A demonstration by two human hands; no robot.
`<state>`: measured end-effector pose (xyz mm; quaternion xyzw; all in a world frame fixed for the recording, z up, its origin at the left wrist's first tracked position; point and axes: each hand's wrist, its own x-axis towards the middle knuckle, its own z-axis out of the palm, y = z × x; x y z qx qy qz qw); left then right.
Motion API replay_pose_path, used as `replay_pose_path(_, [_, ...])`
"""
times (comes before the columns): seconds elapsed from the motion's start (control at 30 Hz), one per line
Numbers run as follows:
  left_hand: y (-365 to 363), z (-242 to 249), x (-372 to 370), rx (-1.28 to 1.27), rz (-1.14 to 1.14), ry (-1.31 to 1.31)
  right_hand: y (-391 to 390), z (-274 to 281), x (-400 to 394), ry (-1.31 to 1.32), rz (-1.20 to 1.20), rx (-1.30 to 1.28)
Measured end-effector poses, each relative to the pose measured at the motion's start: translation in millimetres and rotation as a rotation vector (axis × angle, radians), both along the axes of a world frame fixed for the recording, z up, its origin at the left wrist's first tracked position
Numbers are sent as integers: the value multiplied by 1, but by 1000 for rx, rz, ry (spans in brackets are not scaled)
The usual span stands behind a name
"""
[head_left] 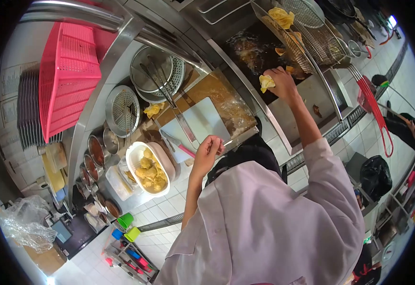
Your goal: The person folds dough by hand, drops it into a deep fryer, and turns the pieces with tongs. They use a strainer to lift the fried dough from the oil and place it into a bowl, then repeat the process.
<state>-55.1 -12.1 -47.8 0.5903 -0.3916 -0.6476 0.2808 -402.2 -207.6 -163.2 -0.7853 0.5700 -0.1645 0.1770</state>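
Observation:
My right hand [282, 84] is closed on a crumpled yellow sheet [267, 83], paper-like, above the near edge of the fryer [250, 50]. Dark oil bubbles at the fryer's far side, and small orange-brown pieces [280, 51] lie by the wire basket [307, 40]. Another crumpled yellow sheet [282, 18] rests on that basket. My left hand [209, 154] is curled shut in front of the white cutting board [212, 118], with nothing visible in it. Close to it are long metal tongs [184, 124] lying across the board and a knife with a pink handle [186, 151].
A white tub [133, 164] holds yellow battered pieces [151, 173]. Behind it stand metal bowls of sauce [95, 149] and perforated strainers [122, 111]. A third yellow sheet [153, 110] lies near the board. Pink baskets [69, 76] sit on the shelf; a red-handled tool [373, 104] hangs at right.

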Motion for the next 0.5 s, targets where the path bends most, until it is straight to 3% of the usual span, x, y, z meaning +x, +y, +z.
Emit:
replay_pose_path(0.27, [20,7,16,65,-15,-82,-32,-18,3,152,103,133])
replay_pose_path(0.37, [23,9,24,86,-81,-85,-29,-20,-2,35,93,-6])
replay_pose_path(0.43, [28,18,35,100,-141,-77,-16,15,1,-149,36,-61])
replay_pose_path(0.5, [41,21,58,106,-122,-108,18,85,12,-262,-53,-102])
